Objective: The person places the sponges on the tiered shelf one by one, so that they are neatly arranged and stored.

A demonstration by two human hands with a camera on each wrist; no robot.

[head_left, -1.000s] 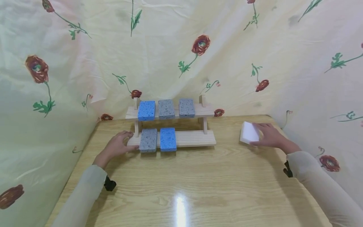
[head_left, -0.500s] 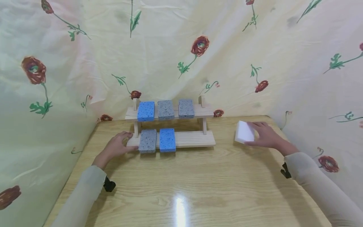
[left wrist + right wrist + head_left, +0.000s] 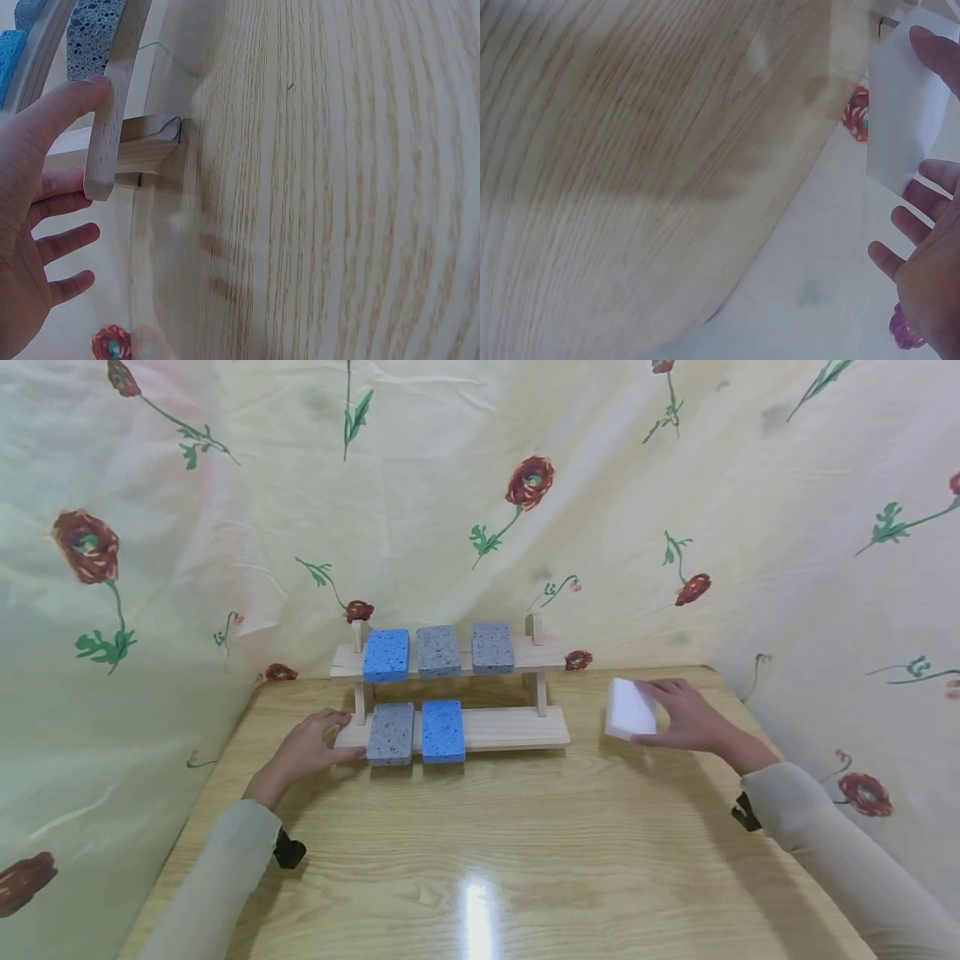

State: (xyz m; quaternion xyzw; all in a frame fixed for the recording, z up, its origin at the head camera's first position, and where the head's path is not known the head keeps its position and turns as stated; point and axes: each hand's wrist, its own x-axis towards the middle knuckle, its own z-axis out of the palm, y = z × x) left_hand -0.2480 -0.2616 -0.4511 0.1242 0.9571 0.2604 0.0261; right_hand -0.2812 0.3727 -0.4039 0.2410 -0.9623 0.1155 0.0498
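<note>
A white rectangular block (image 3: pixel 630 708), probably a melamine sponge, is pinched between the thumb and fingers of my right hand (image 3: pixel 686 717). It hangs above the table, right of a two-tier wooden rack (image 3: pixel 517 727). My left hand (image 3: pixel 303 747) grips the left end of the rack's lower board, thumb on the front edge and fingers behind; the left wrist view shows two of its fingers free. On the lower board lie a grey sponge (image 3: pixel 391 733) and a blue sponge (image 3: pixel 443 731). The upper board bears a blue sponge (image 3: pixel 387 654) and two grey ones (image 3: pixel 438 650).
The rack stands at the back of a wood-grain table (image 3: pixel 480 827). Flower-patterned cloth (image 3: pixel 420 485) rises behind the table and along both sides. A bare stretch of the lower board lies right of its blue sponge. Light glares near the table's front.
My right hand has carried the white block leftward, closer to the rack. My left hand keeps its hold on the board, and the sponges on the rack have not moved.
</note>
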